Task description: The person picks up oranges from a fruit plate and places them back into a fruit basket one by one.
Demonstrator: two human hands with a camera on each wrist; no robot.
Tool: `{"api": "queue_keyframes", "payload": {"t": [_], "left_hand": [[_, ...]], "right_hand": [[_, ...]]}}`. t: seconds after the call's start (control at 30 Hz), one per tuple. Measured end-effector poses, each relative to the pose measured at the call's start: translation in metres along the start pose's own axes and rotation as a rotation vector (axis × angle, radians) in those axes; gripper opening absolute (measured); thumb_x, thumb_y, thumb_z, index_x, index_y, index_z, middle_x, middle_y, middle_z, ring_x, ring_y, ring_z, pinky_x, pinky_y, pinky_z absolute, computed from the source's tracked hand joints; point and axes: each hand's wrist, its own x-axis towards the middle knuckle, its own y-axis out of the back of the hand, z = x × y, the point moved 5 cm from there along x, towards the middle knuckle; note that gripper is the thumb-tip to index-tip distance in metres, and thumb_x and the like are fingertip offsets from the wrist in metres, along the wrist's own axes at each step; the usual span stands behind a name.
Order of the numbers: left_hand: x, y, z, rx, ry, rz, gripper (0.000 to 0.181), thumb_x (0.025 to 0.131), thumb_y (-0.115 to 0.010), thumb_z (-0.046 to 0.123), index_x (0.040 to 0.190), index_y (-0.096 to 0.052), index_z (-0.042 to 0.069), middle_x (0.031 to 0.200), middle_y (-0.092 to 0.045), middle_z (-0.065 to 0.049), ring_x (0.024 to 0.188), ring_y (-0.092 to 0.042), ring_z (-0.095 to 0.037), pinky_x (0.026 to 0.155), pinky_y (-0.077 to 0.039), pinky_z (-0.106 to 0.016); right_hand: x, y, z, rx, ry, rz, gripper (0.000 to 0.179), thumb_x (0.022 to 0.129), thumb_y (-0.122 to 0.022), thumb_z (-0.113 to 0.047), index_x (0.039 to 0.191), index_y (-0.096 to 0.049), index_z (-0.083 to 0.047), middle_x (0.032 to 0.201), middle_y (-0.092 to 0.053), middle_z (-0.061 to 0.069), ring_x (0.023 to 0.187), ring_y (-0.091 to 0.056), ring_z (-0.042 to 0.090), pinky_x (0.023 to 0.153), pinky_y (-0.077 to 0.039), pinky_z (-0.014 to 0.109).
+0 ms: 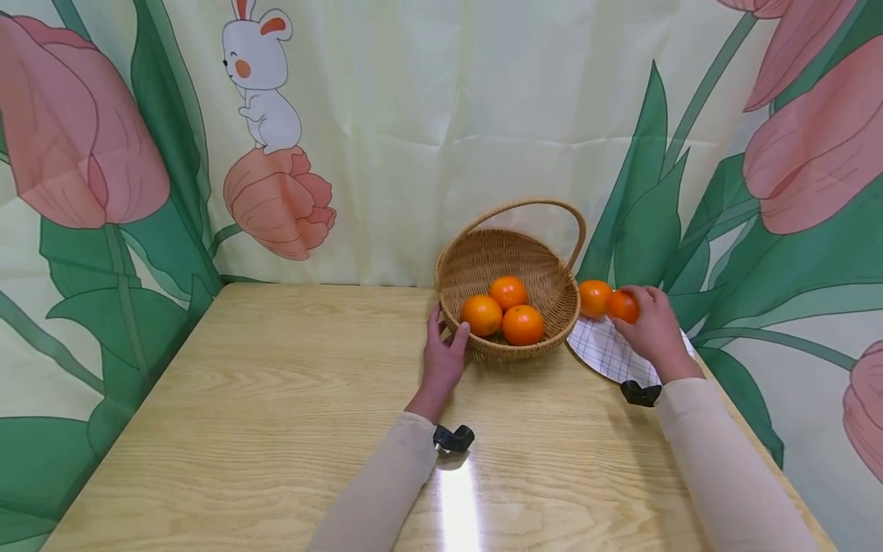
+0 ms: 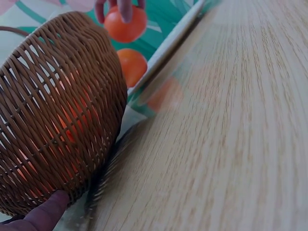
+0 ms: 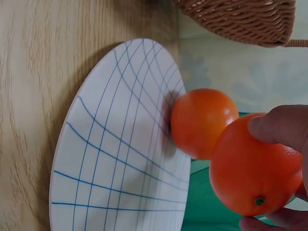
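Observation:
A wicker basket [image 1: 503, 249] with an arched handle tilts toward me at the back of the table, three oranges [image 1: 508, 293] in it. My left hand [image 1: 442, 360] rests against its lower left side, fingers spread straight; in the left wrist view one fingertip [image 2: 57, 198] touches the weave. At the right, my right hand [image 1: 654, 326] holds an orange [image 3: 255, 166] between thumb and fingers, close above a white plate [image 3: 120, 144] with blue grid lines. Another orange [image 3: 202, 122] sits on the plate, overlapped by the held one in the right wrist view.
The wooden table [image 1: 290, 383] meets a cream curtain [image 1: 386, 153] printed with tulips and a rabbit along its back edge. The plate lies near the table's right edge, just right of the basket.

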Motion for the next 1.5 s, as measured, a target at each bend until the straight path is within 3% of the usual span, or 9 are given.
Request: {"api": "queue_keyframes", "payload": {"t": [0.33,0.83,1.1,1.5], "left_hand": [[0.005,0.003,0.003,-0.004,0.004,0.017,0.069,0.096,-0.057,0.040,0.152,-0.018,0.039,0.153,-0.031,-0.014,0.133,-0.046,-0.037,0.101,-0.048,-0.046],[0.004,0.001,0.004,-0.013,0.007,0.002,0.069,0.096,-0.057,0.038,0.153,-0.017,0.038,0.154,-0.030,-0.014,0.134,-0.045,-0.037,0.101,-0.049,-0.046],[0.002,0.001,0.006,-0.033,0.012,-0.003,0.069,0.097,-0.056,0.039,0.153,-0.016,0.038,0.154,-0.030,-0.014,0.133,-0.046,-0.035,0.101,-0.049,-0.046],[-0.003,-0.002,0.000,-0.043,0.033,-0.013,0.070,0.095,-0.058,0.043,0.152,-0.017,0.041,0.154,-0.031,-0.012,0.133,-0.046,-0.034,0.100,-0.050,-0.044]], "right_hand": [[0.000,0.013,-0.029,0.012,0.083,0.057,0.054,0.090,-0.067,-0.014,0.138,-0.045,-0.005,0.141,-0.031,0.029,0.117,-0.038,0.052,0.093,-0.043,0.069],[-0.007,0.024,-0.051,0.027,0.092,0.072,0.056,0.090,-0.067,-0.014,0.140,-0.043,-0.009,0.149,-0.026,0.027,0.121,-0.037,0.053,0.094,-0.042,0.068],[-0.011,0.030,-0.066,0.023,0.146,0.118,0.056,0.089,-0.068,-0.013,0.140,-0.044,-0.010,0.150,-0.027,0.027,0.123,-0.039,0.054,0.094,-0.042,0.069],[-0.018,0.024,-0.081,0.062,0.185,0.133,0.053,0.089,-0.069,-0.014,0.137,-0.047,-0.010,0.150,-0.028,0.025,0.123,-0.041,0.054,0.094,-0.043,0.068]]}}
